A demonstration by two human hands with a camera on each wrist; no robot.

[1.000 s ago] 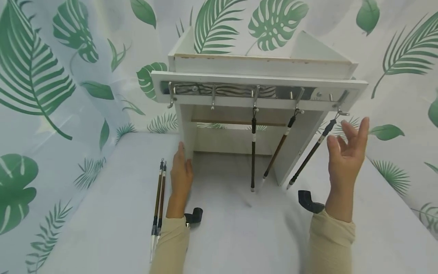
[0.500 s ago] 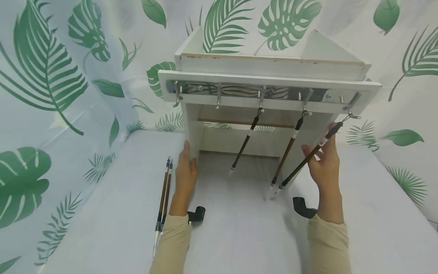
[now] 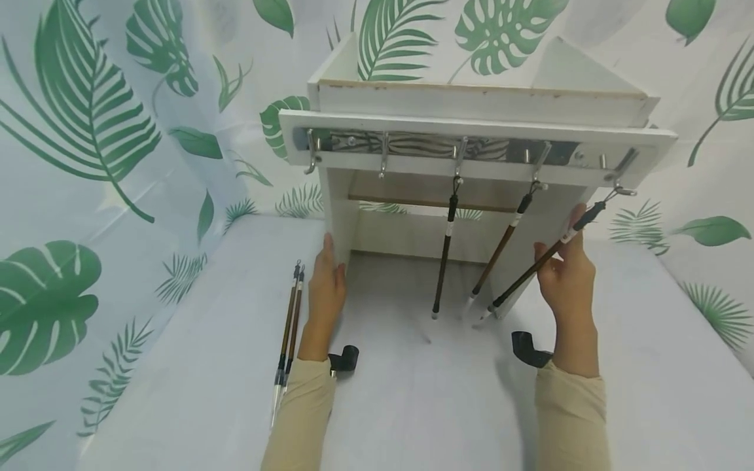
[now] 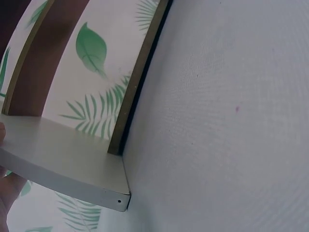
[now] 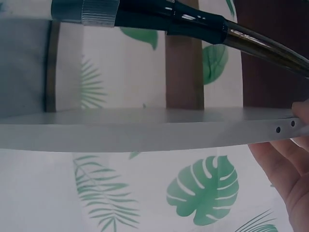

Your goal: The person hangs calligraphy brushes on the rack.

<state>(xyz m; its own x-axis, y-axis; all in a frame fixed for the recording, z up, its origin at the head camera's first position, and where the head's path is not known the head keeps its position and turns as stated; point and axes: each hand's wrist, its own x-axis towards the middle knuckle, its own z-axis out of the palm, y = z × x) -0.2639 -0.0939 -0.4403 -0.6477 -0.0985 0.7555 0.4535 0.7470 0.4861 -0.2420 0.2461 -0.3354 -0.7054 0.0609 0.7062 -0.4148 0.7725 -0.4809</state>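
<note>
A white shelf rack (image 3: 412, 98) stands on the table, its front rail bearing metal hooks. My left hand (image 3: 326, 288) grips the front edge of the left side panel (image 4: 63, 157), thumb inside and fingers outside. On the other side, my right hand (image 3: 570, 281) holds the right side panel (image 5: 145, 137) the same way, behind a hanging brush. Three capped calligraphy brushes hang by loops from the hooks: one near the middle (image 3: 445, 255), another brush (image 3: 501, 248) to its right, and a slanted brush (image 3: 533, 269) at the far right, which crosses the right wrist view.
Two more brushes (image 3: 290, 320) lie side by side on the white table (image 3: 412, 405), left of my left hand. The two leftmost hooks (image 3: 311, 152) carry nothing. A leaf-patterned sheet (image 3: 218, 124) rises behind the rack.
My right hand has moved left from beside the far-right brush onto the right side panel. The hanging brushes have swung. My left hand has stayed at the left panel.
</note>
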